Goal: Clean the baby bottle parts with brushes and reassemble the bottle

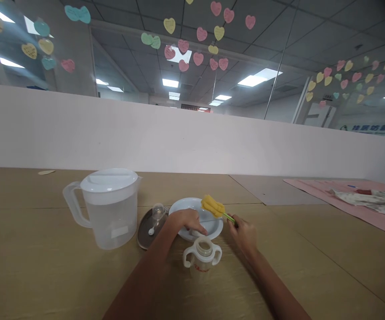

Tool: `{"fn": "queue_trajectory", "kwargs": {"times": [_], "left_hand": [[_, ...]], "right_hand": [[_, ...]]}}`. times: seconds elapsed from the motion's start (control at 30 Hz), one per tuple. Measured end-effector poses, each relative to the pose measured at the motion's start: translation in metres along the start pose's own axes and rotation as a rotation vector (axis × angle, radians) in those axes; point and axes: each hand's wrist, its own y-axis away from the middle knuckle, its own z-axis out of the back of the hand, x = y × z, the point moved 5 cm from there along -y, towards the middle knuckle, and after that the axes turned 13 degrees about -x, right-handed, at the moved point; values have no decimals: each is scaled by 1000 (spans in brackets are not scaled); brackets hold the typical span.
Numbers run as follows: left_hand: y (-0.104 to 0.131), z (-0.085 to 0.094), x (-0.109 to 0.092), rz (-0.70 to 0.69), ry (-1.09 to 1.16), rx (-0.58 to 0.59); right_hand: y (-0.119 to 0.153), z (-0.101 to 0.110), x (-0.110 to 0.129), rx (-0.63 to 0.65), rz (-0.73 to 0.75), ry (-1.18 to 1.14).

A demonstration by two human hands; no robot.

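My right hand (244, 234) is closed round the thin green handle of a bottle brush (213, 206). Its yellow sponge head is raised over the right side of a white basin (180, 204). Over the basin's near side, my left hand (188, 219) has its fingers bent downward, with a small white part showing beneath them; I cannot make out what it is. Just in front of the basin stands an uncapped baby bottle (203, 255), upright, with two white handles and red print. Neither hand touches the bottle.
Left of the basin, a grey-brown tray (143, 235) carries a clear bottle cap (158, 211) and a small white-tipped piece. A lidded pitcher (112, 218) of clear plastic stands farther left. Cloths lie on a pink mat (315, 189) at right. A white low wall (179, 142) borders the table's back.
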Motion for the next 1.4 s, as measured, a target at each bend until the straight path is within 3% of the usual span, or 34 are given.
{"fn": "queue_trajectory", "kwargs": {"times": [0.17, 0.47, 0.87, 1.17, 1.4], "left_hand": [[-5, -3, 8, -2, 5, 45], [-3, 13, 13, -8, 37, -20], [27, 74, -6, -205, 551, -350], [43, 85, -28, -239, 582, -353], [66, 101, -14, -189, 543, -268]], "right_hand": [[0, 0, -1, 3, -3, -3], [0, 0, -1, 22, -20, 4], [0, -1, -7, 10, -126, -26], [2, -7, -11, 119, -202, 14], [-2, -1, -13, 103, -198, 98]]}}
